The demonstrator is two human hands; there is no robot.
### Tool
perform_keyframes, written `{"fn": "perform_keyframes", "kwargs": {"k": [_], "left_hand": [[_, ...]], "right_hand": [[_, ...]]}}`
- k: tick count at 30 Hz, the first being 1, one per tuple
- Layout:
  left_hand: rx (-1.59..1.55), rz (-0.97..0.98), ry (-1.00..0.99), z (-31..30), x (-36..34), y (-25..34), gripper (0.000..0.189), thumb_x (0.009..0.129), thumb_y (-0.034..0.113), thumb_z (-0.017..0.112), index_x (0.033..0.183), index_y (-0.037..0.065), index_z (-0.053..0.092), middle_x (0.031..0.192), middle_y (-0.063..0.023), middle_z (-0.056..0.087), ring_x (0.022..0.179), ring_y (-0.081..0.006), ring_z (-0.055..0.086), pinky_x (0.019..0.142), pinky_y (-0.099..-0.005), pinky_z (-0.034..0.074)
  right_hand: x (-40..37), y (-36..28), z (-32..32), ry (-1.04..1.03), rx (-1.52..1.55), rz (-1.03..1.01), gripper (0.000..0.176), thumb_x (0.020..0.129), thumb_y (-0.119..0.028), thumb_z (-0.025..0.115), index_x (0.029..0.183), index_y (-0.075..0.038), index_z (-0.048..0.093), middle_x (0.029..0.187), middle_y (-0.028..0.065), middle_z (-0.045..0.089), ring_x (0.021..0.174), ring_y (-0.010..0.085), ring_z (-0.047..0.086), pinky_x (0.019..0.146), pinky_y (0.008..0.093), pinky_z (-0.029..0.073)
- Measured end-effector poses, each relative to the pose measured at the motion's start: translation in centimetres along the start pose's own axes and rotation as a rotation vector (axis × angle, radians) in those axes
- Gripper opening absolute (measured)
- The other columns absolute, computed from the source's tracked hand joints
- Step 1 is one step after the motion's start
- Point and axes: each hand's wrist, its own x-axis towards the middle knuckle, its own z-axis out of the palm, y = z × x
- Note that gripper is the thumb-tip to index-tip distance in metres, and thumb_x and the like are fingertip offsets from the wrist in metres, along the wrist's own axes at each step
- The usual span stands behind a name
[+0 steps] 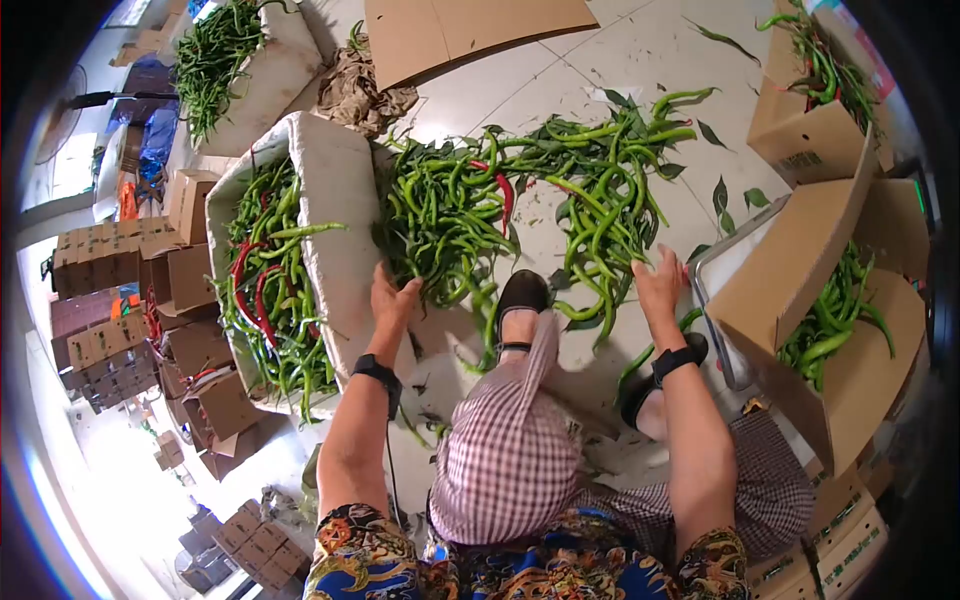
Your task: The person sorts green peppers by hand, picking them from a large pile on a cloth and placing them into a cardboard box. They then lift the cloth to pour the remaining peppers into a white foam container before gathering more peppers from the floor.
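My left hand [394, 300] is low over the floor, between the white foam box [335, 240] and a heap of green chili peppers [445, 215]. Its thumb and fingers are apart, with nothing visible in them. At the right edge of another chili heap [607, 225], my right hand [660, 288] is open with its fingers spread, close to the peppers. Leaves are mixed through both heaps, and a red chili [506, 203] stands out in the left one. The foam box is tilted and full of green chilies with a few red ones [262, 295].
On the right, an open cardboard box [790, 270] holding chilies sits by a metal-framed scale [722, 300]. Another chili box [810, 135] stands behind it. A second foam box [265, 75], a crumpled cloth [365, 92] and flat cardboard [470, 30] lie at the back. Cartons [110, 250] are stacked left.
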Motion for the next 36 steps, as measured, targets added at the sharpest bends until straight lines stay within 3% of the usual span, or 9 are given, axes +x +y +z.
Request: {"fn": "perform_keyframes", "kwargs": {"k": [3, 6, 11, 13, 17, 19, 23, 27, 36], "left_hand": [[0.045, 0.012, -0.018, 0.7, 1.7, -1.3, 0.101, 0.069, 0.039, 0.082, 0.142, -0.008, 0.031, 0.131, -0.0276, 0.052, 0.122, -0.0372, 0.051, 0.102, -0.0405, 0.04], [-0.106, 0.171, -0.011, 1.5, 3.2, -0.4, 0.105, 0.071, 0.037, 0.083, 0.145, -0.007, 0.024, 0.138, -0.0259, 0.046, 0.127, -0.0357, 0.046, 0.108, -0.0392, 0.034], [-0.359, 0.023, -0.112, 3.8, 6.7, -0.2, 0.108, 0.072, 0.037, 0.083, 0.147, -0.006, 0.019, 0.145, -0.0254, 0.036, 0.134, -0.0349, 0.036, 0.112, -0.0372, 0.028], [-0.265, 0.073, -0.017, 4.6, 7.7, -0.6, 0.112, 0.072, 0.041, 0.082, 0.149, -0.005, 0.015, 0.147, -0.0253, 0.032, 0.136, -0.0348, 0.033, 0.113, -0.0376, 0.027], [-0.023, 0.06, 0.025, 5.4, 8.2, -0.5, 0.109, 0.073, 0.041, 0.083, 0.147, -0.006, 0.018, 0.144, -0.0249, 0.036, 0.132, -0.0343, 0.038, 0.111, -0.0377, 0.03], [-0.362, 0.078, -0.04, 5.5, 8.3, 1.2, 0.115, 0.066, 0.043, 0.087, 0.146, -0.007, 0.021, 0.139, -0.0289, 0.042, 0.127, -0.0399, 0.043, 0.108, -0.0424, 0.035], [-0.107, 0.186, 0.127, 8.1, 9.2, -3.1, 0.118, 0.063, 0.047, 0.088, 0.145, -0.007, 0.023, 0.137, -0.0298, 0.045, 0.123, -0.0408, 0.047, 0.103, -0.0414, 0.041], [-0.204, 0.222, 0.067, 7.8, 9.5, -1.7, 0.119, 0.063, 0.046, 0.088, 0.146, -0.008, 0.022, 0.137, -0.0288, 0.045, 0.125, -0.0362, 0.047, 0.102, -0.0396, 0.042], [-1.062, -0.224, -0.323, 7.8, 9.3, 5.1, 0.1, 0.073, 0.016, 0.084, 0.147, 0.002, 0.018, 0.127, -0.0118, 0.054, 0.11, -0.0197, 0.056, 0.095, -0.0324, 0.048]], "right_hand": [[4.4, -4.0, 0.0, 0.048, -0.112, -0.225, 0.053, 0.08, -0.02, 0.07, 0.124, 0.002, 0.05, 0.127, 0.0221, 0.051, 0.121, 0.0382, 0.047, 0.103, 0.0457, 0.036], [12.0, -6.5, 2.5, 0.198, -0.145, -0.089, 0.066, 0.08, -0.034, 0.071, 0.129, 0.004, 0.048, 0.13, 0.0261, 0.051, 0.124, 0.0399, 0.046, 0.107, 0.0455, 0.034], [22.9, -1.0, 4.5, 0.222, 0.122, 0.251, 0.109, 0.074, -0.066, 0.069, 0.144, 0.009, 0.03, 0.147, 0.03, 0.034, 0.134, 0.0395, 0.038, 0.111, 0.0425, 0.031], [22.4, -4.2, 3.8, 0.109, 0.307, 0.243, 0.111, 0.073, -0.066, 0.07, 0.147, 0.004, 0.027, 0.152, 0.0263, 0.026, 0.137, 0.0384, 0.033, 0.111, 0.0432, 0.031], [22.8, -8.3, 5.4, 0.065, -0.221, 0.27, 0.099, 0.074, -0.057, 0.075, 0.148, -0.008, 0.033, 0.146, 0.0219, 0.037, 0.133, 0.0364, 0.038, 0.11, 0.0407, 0.031], [23.7, -7.9, 8.5, -0.004, 0.003, -0.132, 0.088, 0.074, -0.054, 0.076, 0.142, -0.007, 0.044, 0.137, 0.0219, 0.048, 0.129, 0.0342, 0.044, 0.108, 0.0396, 0.034], [20.4, -13.2, 15.3, -0.24, 0.039, -0.432, 0.078, 0.072, -0.052, 0.078, 0.131, -0.006, 0.056, 0.126, 0.0187, 0.06, 0.116, 0.032, 0.056, 0.101, 0.0394, 0.042], [13.2, -18.6, 20.3, -0.662, 0.027, -0.451, 0.081, 0.071, -0.055, 0.077, 0.131, -0.006, 0.055, 0.11, 0.0171, 0.068, 0.106, 0.0331, 0.063, 0.096, 0.0384, 0.046], [7.3, -21.3, 21.1, -0.898, 0.325, 0.004, 0.096, 0.07, -0.054, 0.078, 0.144, -0.004, 0.041, 0.138, 0.0228, 0.05, 0.129, 0.0305, 0.047, 0.106, 0.0365, 0.036]]}}
